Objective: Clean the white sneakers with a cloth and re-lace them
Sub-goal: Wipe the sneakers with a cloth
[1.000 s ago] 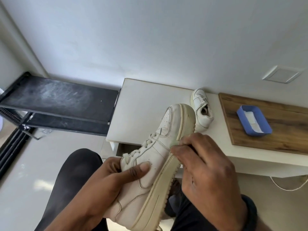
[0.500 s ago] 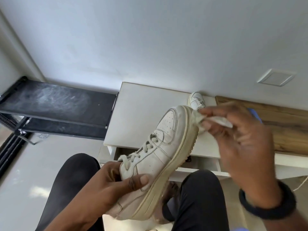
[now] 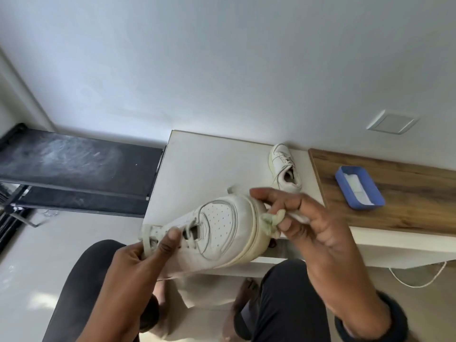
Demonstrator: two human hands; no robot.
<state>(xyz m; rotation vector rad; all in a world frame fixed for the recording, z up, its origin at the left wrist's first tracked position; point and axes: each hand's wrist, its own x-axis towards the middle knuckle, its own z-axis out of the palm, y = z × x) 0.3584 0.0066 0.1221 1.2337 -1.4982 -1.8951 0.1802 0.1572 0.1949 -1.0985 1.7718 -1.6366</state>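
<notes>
A white sneaker is held in front of me, toe pointing up and away, its perforated top turned to me. My left hand grips it at the laced tongue, thumb over the laces. My right hand pinches a small crumpled pale cloth and presses it against the yellowed sole edge at the toe. The second white sneaker lies on the white table behind, opening toward me.
A blue tray with white material inside sits on a wooden board at the right. A black shelf rack stands to the left. My knees in dark trousers are below. A white cable hangs under the table.
The sneaker has been rotated so its toe top faces me. My right hand with the cloth moved from the sole side up to the toe edge; my left grip shifted to the laces.
</notes>
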